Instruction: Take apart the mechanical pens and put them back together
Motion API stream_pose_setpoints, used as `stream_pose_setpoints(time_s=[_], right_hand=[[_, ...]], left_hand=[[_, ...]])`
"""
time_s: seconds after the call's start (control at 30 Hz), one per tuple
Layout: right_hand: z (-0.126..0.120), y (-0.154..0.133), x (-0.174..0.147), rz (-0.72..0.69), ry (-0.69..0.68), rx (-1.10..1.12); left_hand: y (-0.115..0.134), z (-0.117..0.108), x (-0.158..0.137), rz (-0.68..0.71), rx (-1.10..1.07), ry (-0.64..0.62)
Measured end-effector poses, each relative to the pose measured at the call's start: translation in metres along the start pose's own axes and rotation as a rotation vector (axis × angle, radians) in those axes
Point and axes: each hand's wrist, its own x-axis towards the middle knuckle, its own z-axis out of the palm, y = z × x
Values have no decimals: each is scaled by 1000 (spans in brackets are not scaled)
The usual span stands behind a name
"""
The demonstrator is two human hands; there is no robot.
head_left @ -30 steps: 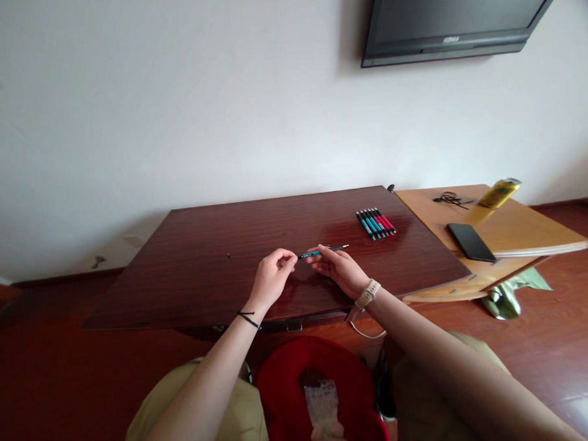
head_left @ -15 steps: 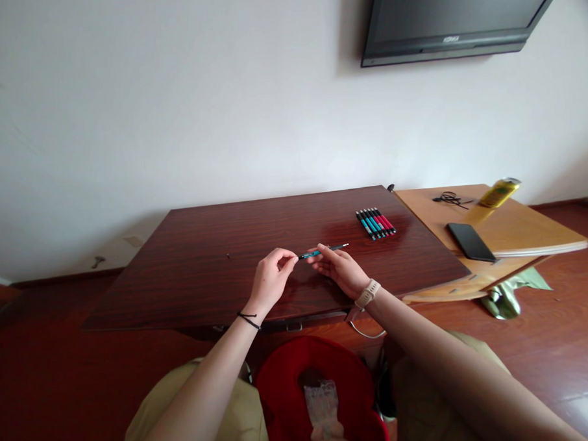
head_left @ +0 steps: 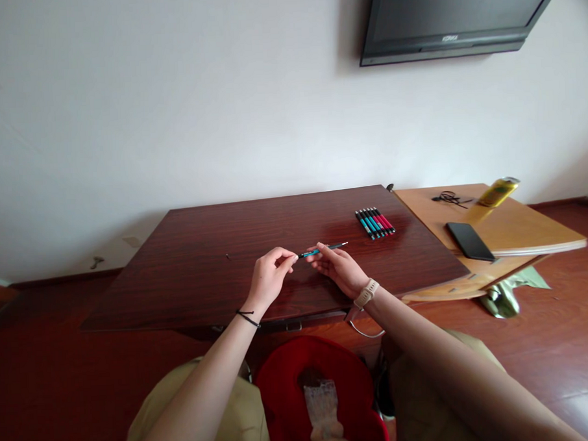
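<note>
Over the dark brown table (head_left: 218, 276) I hold a teal and black pen (head_left: 308, 253), almost level, its slim tip pointing right. My left hand (head_left: 271, 273) pinches the pen's left end between thumb and fingertips. Nearer the tip, my right hand (head_left: 342, 267) has its thumb and fingers closed on the barrel. To the right of my hands lies a neat row of several pens (head_left: 374, 223), teal ones on the left and pink-red ones on the right. A tiny dark piece (head_left: 228, 256) lies on the table left of my hands; its kind is too small to tell.
A lighter wooden table (head_left: 528, 226) adjoins on the right, with a black phone (head_left: 470, 241), a coiled cable (head_left: 449, 199) and a yellow can (head_left: 500, 192). A red seat (head_left: 276, 384) with a clear plastic bag (head_left: 322, 401) is below me. A television (head_left: 460, 18) hangs on the wall.
</note>
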Motion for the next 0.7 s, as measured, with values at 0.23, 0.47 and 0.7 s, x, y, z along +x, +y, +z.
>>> stream_pose_setpoints(time_s=[0.23, 0.47, 0.7], right_hand=[[2, -1, -1, 2, -5, 10], [3, -1, -4, 11, -52, 8], [2, -1, -11, 29, -118, 33]], left_hand=[[-4, -2, 6, -71, -122, -39], [-13, -8, 7, -163, -248, -130], [-11, -10, -1, -186, -379, -210]])
